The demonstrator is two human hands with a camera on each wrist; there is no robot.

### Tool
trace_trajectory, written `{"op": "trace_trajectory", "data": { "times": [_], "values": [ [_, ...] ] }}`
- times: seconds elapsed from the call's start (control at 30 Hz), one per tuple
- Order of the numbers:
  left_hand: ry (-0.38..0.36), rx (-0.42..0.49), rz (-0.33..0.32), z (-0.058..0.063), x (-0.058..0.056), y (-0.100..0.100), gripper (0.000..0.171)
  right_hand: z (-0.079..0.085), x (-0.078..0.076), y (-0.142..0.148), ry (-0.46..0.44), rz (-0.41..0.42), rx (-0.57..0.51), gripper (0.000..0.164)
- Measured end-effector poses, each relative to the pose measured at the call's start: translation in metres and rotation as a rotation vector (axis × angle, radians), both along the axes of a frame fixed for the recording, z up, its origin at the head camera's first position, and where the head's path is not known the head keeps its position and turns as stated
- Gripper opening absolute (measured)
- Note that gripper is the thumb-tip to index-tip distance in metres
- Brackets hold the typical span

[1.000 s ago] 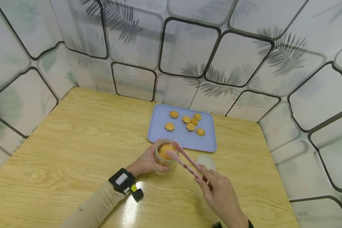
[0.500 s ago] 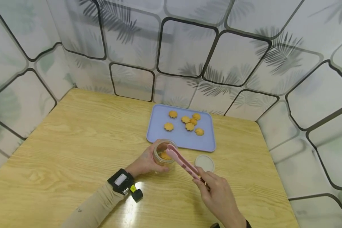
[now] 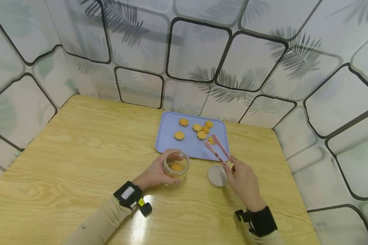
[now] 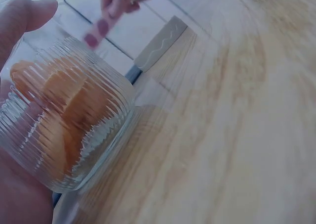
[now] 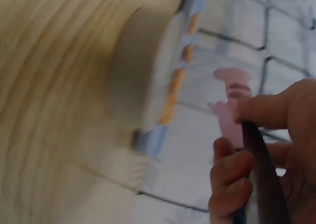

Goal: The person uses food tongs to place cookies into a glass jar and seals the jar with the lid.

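My left hand [image 3: 154,174] grips a ribbed glass jar [image 4: 94,105] around its side. Several orange-brown cookies [image 4: 64,115] lie inside the jar, seen through its wall in the left wrist view. With my right hand [image 3: 243,182] I hold pink tongs [image 3: 218,153], their arms spread apart and the tips over the tray's near right part, by a scalloped cookie [image 3: 211,140]. Whether the tips touch that cookie cannot be made out. Nothing is between the tips in the right wrist view, where the tongs [image 5: 232,105] are partly hidden by fingers.
A blue tray [image 3: 168,146] at the back of the wooden table bears several cookies [image 3: 179,135]. Between the jar and my right hand lies a round pale lid [image 3: 216,176]. A patterned curtain [image 3: 141,86] encloses the table's back and sides.
The tongs first held a cookie over the jar, then came away without it. My right hand has moved right and forward to the tray, and the tongs have spread. The left hand stays around the jar.
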State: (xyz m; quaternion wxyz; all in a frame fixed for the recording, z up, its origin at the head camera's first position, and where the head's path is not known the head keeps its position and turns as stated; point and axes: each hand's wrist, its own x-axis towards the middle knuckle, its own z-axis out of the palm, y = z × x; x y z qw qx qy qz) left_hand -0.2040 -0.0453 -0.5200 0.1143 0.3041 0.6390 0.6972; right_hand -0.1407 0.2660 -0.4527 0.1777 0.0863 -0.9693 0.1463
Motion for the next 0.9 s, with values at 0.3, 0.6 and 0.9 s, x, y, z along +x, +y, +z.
{"op": "trace_trajectory", "data": {
  "times": [0.3, 0.6, 0.9],
  "values": [
    [-0.069, 0.005, -0.027, 0.001, 0.002, 0.002, 0.093, -0.017, -0.036, 0.025, -0.184, -0.089, -0.022, 0.05],
    [-0.024, -0.012, -0.024, 0.0, 0.001, 0.001, 0.091, -0.011, -0.05, 0.022, -0.334, -0.15, -0.004, 0.054],
    [-0.039, 0.002, -0.02, 0.001, 0.0, -0.003, 0.091, -0.013, -0.056, 0.02, -0.373, -0.133, -0.011, 0.053]
  ]
}}
